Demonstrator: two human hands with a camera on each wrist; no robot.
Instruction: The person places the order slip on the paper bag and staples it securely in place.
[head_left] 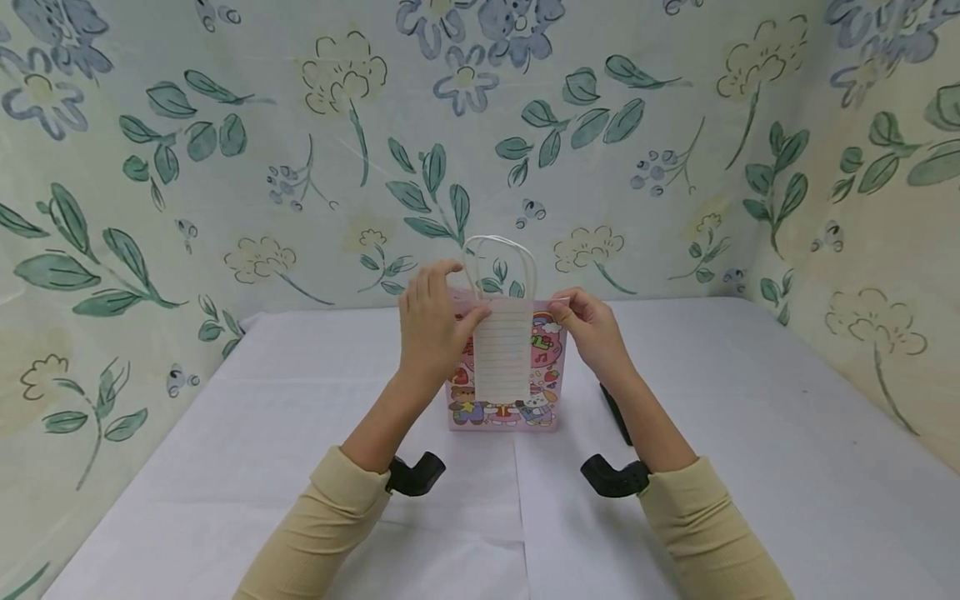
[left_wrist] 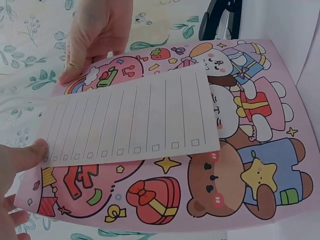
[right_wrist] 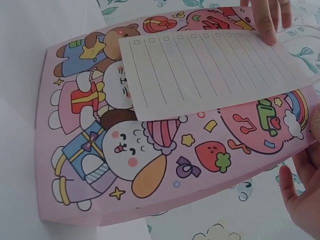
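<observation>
Head view: upright left hand (head_left: 430,329) in pinch on lined sheet (head_left: 502,354), right hand (head_left: 595,332) likewise on pink bag (head_left: 545,375)

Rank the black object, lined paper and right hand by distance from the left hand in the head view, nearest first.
1. Lined paper: touched at its upper left by the left hand.
2. Right hand: across the bag, at its upper right corner.
3. Black object: lower right, beside the right forearm.
</observation>
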